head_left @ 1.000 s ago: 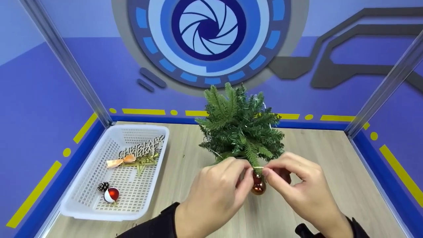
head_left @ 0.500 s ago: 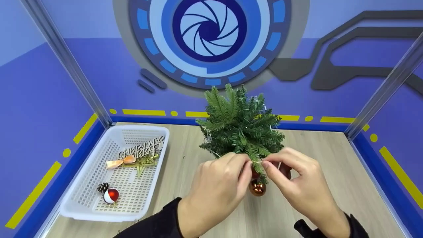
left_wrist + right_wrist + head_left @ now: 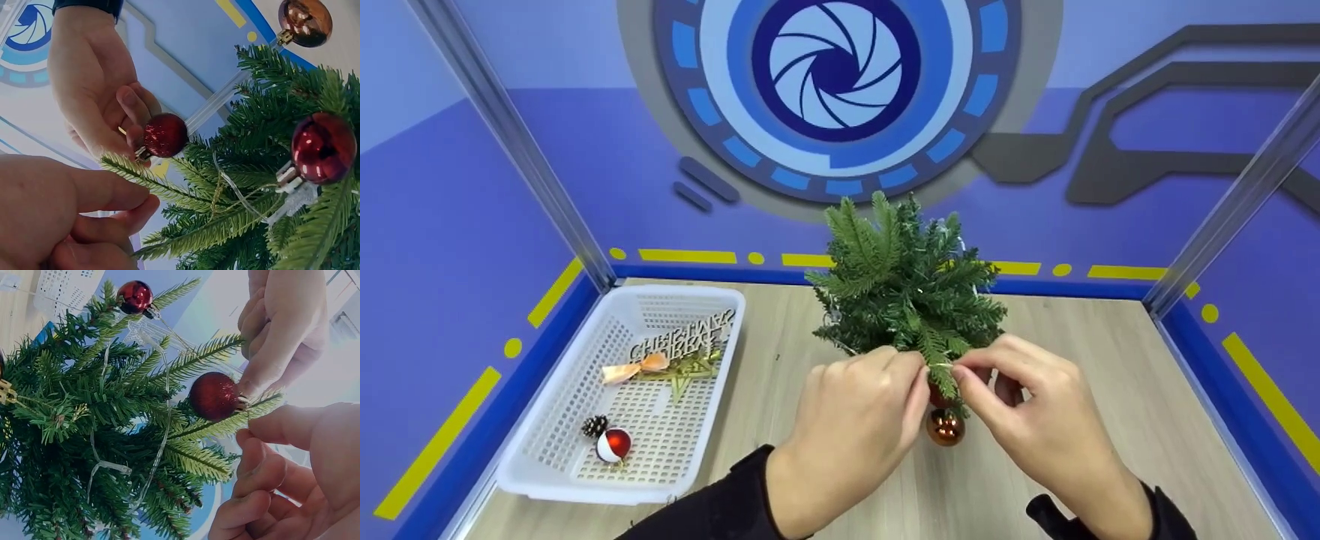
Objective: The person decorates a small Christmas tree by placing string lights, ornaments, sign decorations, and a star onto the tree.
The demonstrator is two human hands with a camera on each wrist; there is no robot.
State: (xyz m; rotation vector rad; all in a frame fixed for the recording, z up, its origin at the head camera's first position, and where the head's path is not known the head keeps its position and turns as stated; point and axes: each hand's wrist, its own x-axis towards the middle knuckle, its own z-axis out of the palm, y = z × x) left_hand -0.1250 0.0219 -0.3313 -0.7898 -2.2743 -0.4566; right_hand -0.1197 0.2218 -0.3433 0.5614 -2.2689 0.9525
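Note:
A small green Christmas tree (image 3: 907, 292) stands in front of me. My left hand (image 3: 855, 424) pinches one side of a thin gold string (image 3: 941, 365) between thumb and forefinger, and my right hand (image 3: 1039, 416) pinches the other. Stretched between them, the string crosses a branch tip. From it hangs a dark red glittery bauble (image 3: 166, 135), close by the right fingers in the left wrist view; in the head view the branch partly covers it. Lower down hangs a shiny copper bauble (image 3: 946, 427). A glossy red bauble (image 3: 135, 297) hangs elsewhere on the tree.
At left sits a white perforated basket (image 3: 585, 491) with a Christmas lettering sign (image 3: 690, 337), gold star (image 3: 681, 386), orange bow (image 3: 636, 367), pinecone (image 3: 595, 426) and red-and-white bauble (image 3: 613, 445). A clear light string (image 3: 167, 388) winds through the branches. Printed panels surround the table.
Both hands have shifted slightly toward the tree, carrying the gold string farther up the branch. The branch tip now shows below the string, and the hands have moved little in the last half second.

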